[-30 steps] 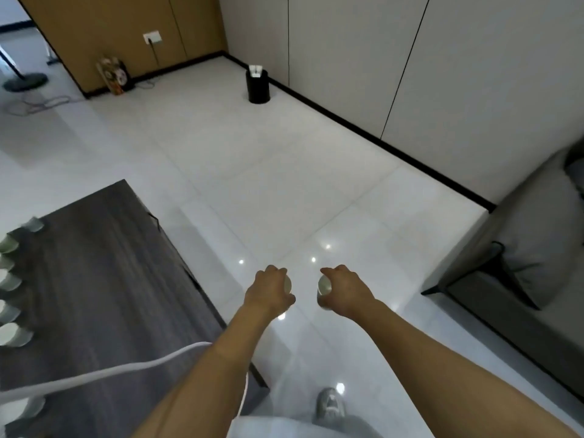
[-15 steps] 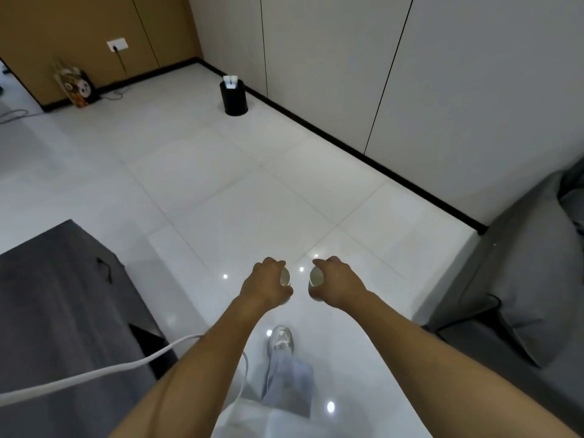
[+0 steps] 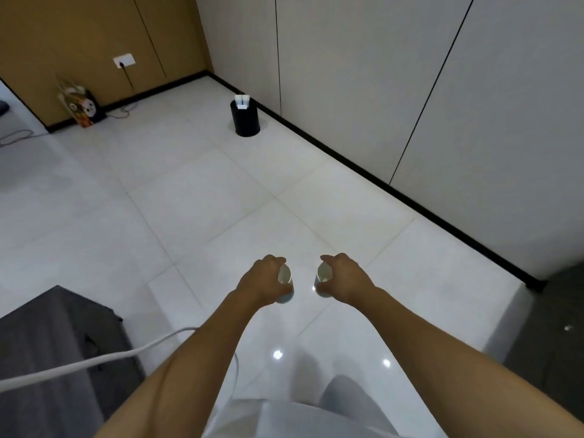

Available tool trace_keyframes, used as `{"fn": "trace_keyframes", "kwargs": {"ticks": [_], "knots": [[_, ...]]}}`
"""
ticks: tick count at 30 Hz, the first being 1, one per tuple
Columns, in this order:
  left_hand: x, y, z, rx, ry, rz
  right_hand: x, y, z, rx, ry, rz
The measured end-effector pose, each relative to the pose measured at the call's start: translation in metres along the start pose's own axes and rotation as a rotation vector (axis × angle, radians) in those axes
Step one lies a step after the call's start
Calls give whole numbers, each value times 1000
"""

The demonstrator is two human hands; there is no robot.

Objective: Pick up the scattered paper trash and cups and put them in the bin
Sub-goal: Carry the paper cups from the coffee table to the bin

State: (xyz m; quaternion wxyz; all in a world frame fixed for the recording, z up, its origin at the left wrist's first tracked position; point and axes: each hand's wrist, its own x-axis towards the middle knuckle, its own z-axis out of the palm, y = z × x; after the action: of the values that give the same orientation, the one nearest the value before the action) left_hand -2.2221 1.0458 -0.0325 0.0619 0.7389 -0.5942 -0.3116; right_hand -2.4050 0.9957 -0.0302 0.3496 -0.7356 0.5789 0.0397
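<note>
Head view: white tiled floor (image 3: pixel 202 216), black bin (image 3: pixel 246 120) by grey wall (image 3: pixel 347 74).

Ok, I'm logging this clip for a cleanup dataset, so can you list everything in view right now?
cup: two, white and pale blue, one in each hand, second at
bin: one, black, on the floor by the far wall, white paper sticking out
table: one, dark grey, lower left
white cable: one, across the table
colourful bag: one, against the brown wall
wall socket: one, white, on the brown wall
left hand: grips a cup
right hand: grips a cup
</note>
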Motion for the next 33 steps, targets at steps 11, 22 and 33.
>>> {"fn": "trace_keyframes", "kwargs": {"ticks": [11, 22, 33], "knots": [[235, 21, -101, 42, -17, -41, 242, -28, -135, -12, -31, -56], [452, 33, -210, 23, 1, -126, 470, -82, -246, -33, -89, -126], [696, -21, -337, 24, 11, -128, 724, -180, -306, -46, -100, -134]]}}
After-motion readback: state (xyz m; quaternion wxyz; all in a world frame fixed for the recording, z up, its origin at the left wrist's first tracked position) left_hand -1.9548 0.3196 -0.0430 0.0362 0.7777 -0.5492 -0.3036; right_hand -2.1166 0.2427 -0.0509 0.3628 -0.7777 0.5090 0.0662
